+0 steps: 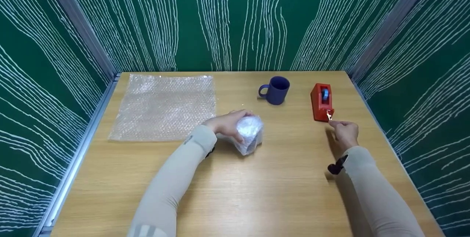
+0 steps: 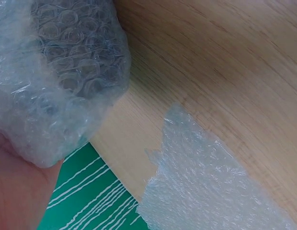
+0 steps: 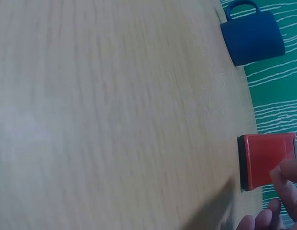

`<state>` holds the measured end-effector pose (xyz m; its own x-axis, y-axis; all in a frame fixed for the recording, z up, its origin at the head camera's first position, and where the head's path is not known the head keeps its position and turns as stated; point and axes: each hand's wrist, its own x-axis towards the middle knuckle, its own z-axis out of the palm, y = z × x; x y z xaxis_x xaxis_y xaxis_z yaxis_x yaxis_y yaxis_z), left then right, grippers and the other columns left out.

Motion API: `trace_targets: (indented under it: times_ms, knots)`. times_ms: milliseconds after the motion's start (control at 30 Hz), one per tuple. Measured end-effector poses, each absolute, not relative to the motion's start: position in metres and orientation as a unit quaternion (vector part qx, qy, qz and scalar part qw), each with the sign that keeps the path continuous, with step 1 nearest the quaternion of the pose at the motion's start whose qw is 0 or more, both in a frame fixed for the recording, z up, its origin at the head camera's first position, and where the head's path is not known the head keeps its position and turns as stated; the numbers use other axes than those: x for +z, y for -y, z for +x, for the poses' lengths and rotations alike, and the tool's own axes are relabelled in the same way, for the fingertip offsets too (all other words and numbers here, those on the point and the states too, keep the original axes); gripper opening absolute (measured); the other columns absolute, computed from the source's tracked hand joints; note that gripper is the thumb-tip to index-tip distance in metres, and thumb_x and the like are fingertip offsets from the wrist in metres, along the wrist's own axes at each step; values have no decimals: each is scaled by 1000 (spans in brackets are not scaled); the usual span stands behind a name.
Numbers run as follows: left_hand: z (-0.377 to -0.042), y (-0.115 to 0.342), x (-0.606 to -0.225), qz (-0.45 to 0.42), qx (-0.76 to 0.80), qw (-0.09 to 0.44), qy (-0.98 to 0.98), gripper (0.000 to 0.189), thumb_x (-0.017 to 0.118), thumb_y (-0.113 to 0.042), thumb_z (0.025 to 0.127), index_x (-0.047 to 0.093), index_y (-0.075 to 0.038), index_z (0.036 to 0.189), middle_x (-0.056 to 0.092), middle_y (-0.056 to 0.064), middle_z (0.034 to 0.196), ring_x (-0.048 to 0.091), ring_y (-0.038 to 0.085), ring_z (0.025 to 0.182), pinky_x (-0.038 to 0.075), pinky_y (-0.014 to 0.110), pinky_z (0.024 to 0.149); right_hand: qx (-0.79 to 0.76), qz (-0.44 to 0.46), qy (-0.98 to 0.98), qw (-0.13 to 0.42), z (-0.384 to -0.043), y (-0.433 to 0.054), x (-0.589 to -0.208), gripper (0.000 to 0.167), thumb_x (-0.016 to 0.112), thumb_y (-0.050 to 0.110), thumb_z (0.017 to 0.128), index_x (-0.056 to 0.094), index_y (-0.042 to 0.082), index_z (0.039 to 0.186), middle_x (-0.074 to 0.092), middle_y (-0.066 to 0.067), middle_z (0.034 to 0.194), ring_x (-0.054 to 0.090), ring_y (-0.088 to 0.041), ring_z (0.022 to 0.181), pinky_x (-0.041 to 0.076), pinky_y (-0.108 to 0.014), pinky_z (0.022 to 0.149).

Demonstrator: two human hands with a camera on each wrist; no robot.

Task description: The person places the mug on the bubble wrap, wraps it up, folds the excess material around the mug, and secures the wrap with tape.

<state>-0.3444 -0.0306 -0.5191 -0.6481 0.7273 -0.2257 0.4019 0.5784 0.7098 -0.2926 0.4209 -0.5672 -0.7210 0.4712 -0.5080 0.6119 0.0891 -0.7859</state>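
The head view is brightly lit, and a broad pale sheen is thrown back by the light-brown wood-grain tabletop (image 1: 275, 200) near its lower middle. White glints are scattered over the flat, clear bubble-wrap sheet (image 1: 165, 108) and the lumpy bundle wrapped in clear bubble wrap (image 1: 251, 132). A dark shadow is cast leftward of the pale grey right sleeve (image 1: 378, 189). In the left wrist view, the bundle is partly shaded and softly blurred — in the right, the tabletop is hazed and washed out.

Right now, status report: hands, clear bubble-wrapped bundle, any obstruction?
Left hand gripping clear bubble-wrapped bundle. Right hand pinching shiny tape end at red tape dispenser. Dark-blue handled mug farther back, not between bundle and dispenser.
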Motion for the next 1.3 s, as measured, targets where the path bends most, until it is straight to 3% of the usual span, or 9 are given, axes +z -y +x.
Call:
trace_targets:
  times_ms: [233,433,633,933,1300]
  knots:
    - [-344,30,-521,312,320,267,-854,101,96,-20,79,42,-31,163,40,3,171,39,29,158,32,55,131,-545,371,-747,78,-296,-423,-565,65,62,38,110,44,8,164,44,-12,166,43,-29,141,40,-44,126]
    - [-344,31,-520,316,315,265,-855,102,96,-21,79,41,-31,163,39,4,172,38,30,158,32,55,131,-556,351,-750,65,-296,-425,-569,71,68,41,107,40,16,168,33,-12,177,36,-33,153,32,-50,133]
    - [-346,34,-521,320,320,264,-852,102,97,-21,78,41,-29,163,40,4,171,37,30,159,31,55,131,-562,295,-772,19,-298,-426,-580,75,76,48,100,49,19,164,34,-12,175,31,-33,158,29,-51,134]
    - [-347,33,-521,320,328,265,-848,101,98,-22,77,43,-31,161,42,4,168,40,29,156,33,55,130,-582,278,-764,9,-304,-427,-585,67,79,55,95,60,20,150,34,-9,172,30,-30,155,25,-52,135]
    - [-347,31,-522,314,321,266,-853,101,99,-24,78,42,-33,161,42,4,169,39,29,157,33,55,131,-578,291,-762,-25,-311,-422,-577,45,71,51,103,65,20,135,56,0,137,50,-21,127,46,-34,114]
